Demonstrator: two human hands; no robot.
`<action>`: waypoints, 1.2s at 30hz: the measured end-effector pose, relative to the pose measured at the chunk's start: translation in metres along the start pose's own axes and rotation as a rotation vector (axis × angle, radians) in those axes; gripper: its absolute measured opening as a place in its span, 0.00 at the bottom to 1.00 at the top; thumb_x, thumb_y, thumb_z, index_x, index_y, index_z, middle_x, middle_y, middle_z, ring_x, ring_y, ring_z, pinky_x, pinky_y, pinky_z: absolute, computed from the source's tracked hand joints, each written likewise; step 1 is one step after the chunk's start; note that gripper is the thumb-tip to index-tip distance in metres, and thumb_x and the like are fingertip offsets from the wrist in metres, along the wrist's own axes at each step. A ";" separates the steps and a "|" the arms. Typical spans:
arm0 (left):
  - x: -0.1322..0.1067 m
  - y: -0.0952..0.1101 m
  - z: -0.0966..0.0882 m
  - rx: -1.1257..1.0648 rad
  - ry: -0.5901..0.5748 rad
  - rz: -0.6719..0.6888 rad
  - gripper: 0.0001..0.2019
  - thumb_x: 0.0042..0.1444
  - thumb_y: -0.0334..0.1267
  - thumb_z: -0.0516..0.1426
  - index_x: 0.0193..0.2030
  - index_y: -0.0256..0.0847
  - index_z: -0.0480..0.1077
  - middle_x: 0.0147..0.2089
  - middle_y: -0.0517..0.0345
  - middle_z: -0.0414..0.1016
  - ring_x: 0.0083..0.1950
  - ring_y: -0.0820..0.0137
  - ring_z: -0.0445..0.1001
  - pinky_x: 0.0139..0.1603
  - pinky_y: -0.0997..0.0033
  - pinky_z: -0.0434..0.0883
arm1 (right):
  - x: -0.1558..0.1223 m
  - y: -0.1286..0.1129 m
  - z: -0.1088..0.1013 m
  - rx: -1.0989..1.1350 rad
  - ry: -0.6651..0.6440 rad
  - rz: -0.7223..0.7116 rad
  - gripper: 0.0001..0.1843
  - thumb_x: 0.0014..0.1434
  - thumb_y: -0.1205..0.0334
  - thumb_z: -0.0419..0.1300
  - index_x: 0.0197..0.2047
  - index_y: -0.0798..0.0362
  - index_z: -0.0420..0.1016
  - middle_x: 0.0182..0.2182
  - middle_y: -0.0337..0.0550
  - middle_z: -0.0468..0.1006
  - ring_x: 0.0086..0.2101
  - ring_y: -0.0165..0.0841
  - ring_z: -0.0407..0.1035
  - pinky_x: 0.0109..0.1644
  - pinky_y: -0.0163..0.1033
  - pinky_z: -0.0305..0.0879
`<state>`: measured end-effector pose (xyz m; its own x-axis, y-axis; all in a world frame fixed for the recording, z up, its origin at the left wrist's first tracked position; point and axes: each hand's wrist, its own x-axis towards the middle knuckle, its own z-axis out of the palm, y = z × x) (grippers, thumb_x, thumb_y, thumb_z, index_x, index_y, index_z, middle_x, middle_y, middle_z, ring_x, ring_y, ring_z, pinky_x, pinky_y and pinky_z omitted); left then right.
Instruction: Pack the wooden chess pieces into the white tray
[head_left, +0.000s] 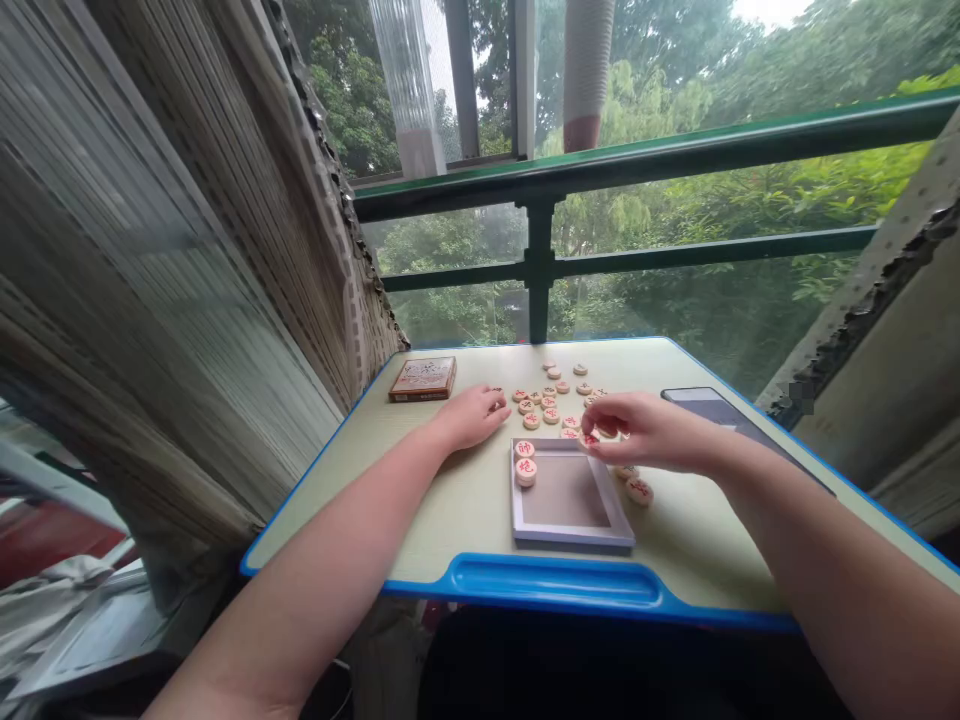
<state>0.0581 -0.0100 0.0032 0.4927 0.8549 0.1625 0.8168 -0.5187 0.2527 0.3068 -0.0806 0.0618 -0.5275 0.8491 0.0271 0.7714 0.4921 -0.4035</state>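
Note:
In the head view, my right hand (634,428) pinches a round Chinese chess piece (590,441) with a red character, just above the far right corner of a shallow pale box tray (521,520). Inside the tray, along its left side, lie two red-marked pieces (526,472). My left hand (472,415) rests on the table left of the loose pieces, fingers loosely bent and apart; one piece (496,390) shows partly at its fingertips. Several loose Chinese chess pieces (550,415) with red or dark characters are spread beyond the tray. Some are hidden behind my right hand.
A flat patterned box (422,379) lies at the table's far left. A phone or tablet (705,405) lies at the right. More pieces (640,491) sit right of the tray. The table (420,535) has a blue rim and front groove (555,580). Curtains and a green railing surround it.

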 end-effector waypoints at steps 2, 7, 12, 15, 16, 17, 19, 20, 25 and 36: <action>-0.001 0.001 -0.001 0.020 -0.012 -0.003 0.19 0.58 0.48 0.45 0.45 0.41 0.70 0.46 0.51 0.69 0.45 0.64 0.69 0.50 0.64 0.64 | -0.003 -0.018 0.006 0.028 -0.033 -0.130 0.10 0.49 0.57 0.56 0.31 0.54 0.73 0.24 0.39 0.69 0.26 0.28 0.61 0.29 0.33 0.55; -0.001 0.002 -0.001 0.066 -0.017 0.020 0.20 0.58 0.49 0.44 0.47 0.41 0.69 0.46 0.50 0.68 0.47 0.63 0.68 0.52 0.64 0.63 | -0.003 -0.043 0.032 -0.018 -0.051 -0.295 0.06 0.49 0.61 0.58 0.30 0.53 0.74 0.26 0.41 0.72 0.27 0.29 0.62 0.32 0.34 0.57; -0.002 0.000 -0.003 0.023 -0.047 0.010 0.21 0.60 0.49 0.41 0.48 0.42 0.69 0.47 0.51 0.67 0.48 0.64 0.68 0.53 0.65 0.63 | 0.001 -0.035 0.042 -0.076 -0.046 -0.313 0.07 0.52 0.59 0.58 0.30 0.52 0.75 0.25 0.41 0.71 0.28 0.30 0.62 0.33 0.34 0.57; -0.002 -0.003 -0.004 -0.019 -0.081 -0.024 0.22 0.58 0.51 0.43 0.49 0.43 0.68 0.49 0.51 0.67 0.48 0.64 0.68 0.52 0.65 0.63 | 0.001 -0.027 0.035 -0.073 -0.068 -0.256 0.10 0.50 0.55 0.60 0.32 0.52 0.75 0.27 0.41 0.71 0.27 0.30 0.62 0.31 0.34 0.55; -0.001 -0.004 -0.005 -0.037 -0.100 -0.038 0.23 0.57 0.53 0.43 0.49 0.43 0.68 0.49 0.51 0.67 0.47 0.64 0.69 0.52 0.65 0.63 | 0.001 -0.025 0.033 -0.073 -0.064 -0.234 0.10 0.49 0.55 0.60 0.33 0.52 0.75 0.27 0.42 0.71 0.27 0.30 0.62 0.30 0.34 0.55; -0.001 -0.005 -0.006 -0.056 -0.122 -0.049 0.24 0.56 0.54 0.44 0.50 0.42 0.68 0.49 0.51 0.67 0.47 0.64 0.69 0.52 0.65 0.64 | 0.001 -0.023 0.031 -0.074 -0.057 -0.215 0.10 0.49 0.56 0.61 0.33 0.53 0.75 0.28 0.42 0.71 0.27 0.30 0.63 0.30 0.34 0.55; 0.000 -0.006 -0.010 -0.092 -0.169 -0.059 0.24 0.54 0.53 0.46 0.51 0.42 0.67 0.48 0.51 0.68 0.47 0.63 0.68 0.52 0.65 0.64 | 0.001 -0.021 0.029 -0.076 -0.045 -0.198 0.10 0.48 0.57 0.61 0.33 0.53 0.74 0.28 0.42 0.70 0.28 0.30 0.63 0.30 0.34 0.55; 0.000 -0.006 -0.012 -0.106 -0.195 -0.058 0.24 0.54 0.51 0.47 0.52 0.42 0.67 0.48 0.51 0.68 0.48 0.63 0.68 0.52 0.66 0.64 | 0.002 -0.020 0.030 -0.075 -0.046 -0.197 0.09 0.48 0.58 0.60 0.33 0.53 0.74 0.28 0.42 0.70 0.28 0.31 0.63 0.30 0.34 0.55; -0.004 -0.006 -0.023 -0.093 -0.330 -0.049 0.31 0.42 0.36 0.53 0.58 0.44 0.62 0.48 0.53 0.67 0.47 0.63 0.67 0.47 0.70 0.65 | 0.005 -0.023 0.035 -0.070 -0.066 -0.220 0.07 0.48 0.60 0.60 0.31 0.52 0.74 0.26 0.41 0.70 0.28 0.30 0.62 0.30 0.34 0.54; -0.006 -0.003 -0.023 -0.081 -0.286 -0.030 0.29 0.42 0.44 0.55 0.56 0.47 0.64 0.51 0.53 0.65 0.55 0.57 0.61 0.55 0.62 0.60 | 0.007 -0.028 0.037 -0.137 0.002 -0.254 0.10 0.49 0.55 0.59 0.30 0.52 0.75 0.25 0.40 0.70 0.26 0.29 0.60 0.29 0.33 0.52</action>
<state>0.0459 -0.0143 0.0230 0.5430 0.8313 -0.1188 0.8112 -0.4826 0.3304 0.2683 -0.0959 0.0391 -0.7093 0.6957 0.1134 0.6557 0.7102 -0.2562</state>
